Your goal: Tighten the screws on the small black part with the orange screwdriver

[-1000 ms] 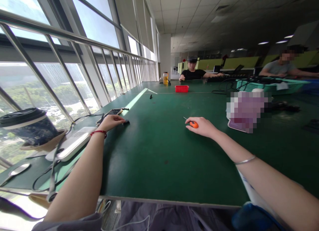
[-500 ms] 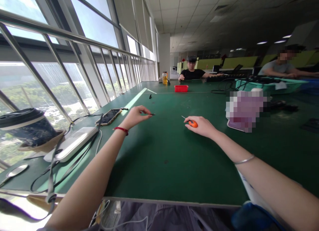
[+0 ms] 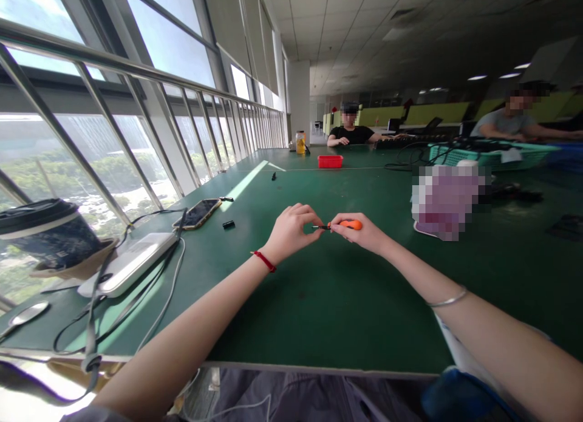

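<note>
Long green table [image 3: 291, 325] beside a glazed wall with a steel railing [image 3: 136, 70]; open office behind, ceiling lights on.

Both hands meet above the table's middle, clear of the surface or only just resting on it; cannot tell which.
- Right hand [image 3: 364, 235]: closed round the orange handle of a small screwdriver [image 3: 350, 224], thumb and forefinger pinched at the front of the handle, shaft pointing towards the left hand.
- Left hand [image 3: 291, 231]: fingers curled, thumb and forefinger tips pinched tight on a small dark piece [image 3: 319, 228] right at the screwdriver's tip. Whether the piece is seated on the shaft cannot be told.

On the table to the left:
- another little black part [image 3: 228, 224], lying loose
- a phone [image 3: 199, 212], face up, cable attached
- a flat white device [image 3: 132, 261] with cables
- a lidded paper cup [image 3: 45, 231]
- a spoon [image 3: 27, 313] near the edge

Far end: a red tray [image 3: 330, 161], a yellow jar [image 3: 300, 142], and a seated person in black [image 3: 350, 133]. A green basket [image 3: 492, 156] stands to the right.
</note>
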A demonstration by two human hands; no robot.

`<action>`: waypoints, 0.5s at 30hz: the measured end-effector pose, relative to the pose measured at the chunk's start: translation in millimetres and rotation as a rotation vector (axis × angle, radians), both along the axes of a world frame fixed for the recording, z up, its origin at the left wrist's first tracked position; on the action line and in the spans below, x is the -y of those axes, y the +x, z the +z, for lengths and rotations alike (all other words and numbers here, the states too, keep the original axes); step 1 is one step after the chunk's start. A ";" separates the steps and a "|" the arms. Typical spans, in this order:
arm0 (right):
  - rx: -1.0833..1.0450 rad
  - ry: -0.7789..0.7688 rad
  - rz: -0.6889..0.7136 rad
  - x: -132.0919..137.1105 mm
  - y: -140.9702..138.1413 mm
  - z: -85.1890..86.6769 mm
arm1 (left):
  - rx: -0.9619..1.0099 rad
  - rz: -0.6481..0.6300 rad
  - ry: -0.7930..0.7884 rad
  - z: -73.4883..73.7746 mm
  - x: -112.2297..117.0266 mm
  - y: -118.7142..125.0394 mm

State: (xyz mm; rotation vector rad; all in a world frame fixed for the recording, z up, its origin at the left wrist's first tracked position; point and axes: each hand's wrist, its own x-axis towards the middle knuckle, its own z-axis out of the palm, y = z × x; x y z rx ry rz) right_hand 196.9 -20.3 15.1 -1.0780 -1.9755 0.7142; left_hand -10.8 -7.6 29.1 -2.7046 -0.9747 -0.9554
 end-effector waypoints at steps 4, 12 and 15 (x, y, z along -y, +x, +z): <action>0.004 -0.020 0.002 0.6 -1.4 -0.3 | -0.007 -0.012 0.006 -1.5 0.6 1.4; -0.001 -0.041 0.038 -0.7 -1.5 1.6 | -0.041 -0.024 0.061 -1.4 2.0 1.9; -0.007 -0.082 0.033 0.3 -2.2 2.5 | -0.054 -0.024 0.061 -2.8 2.0 1.6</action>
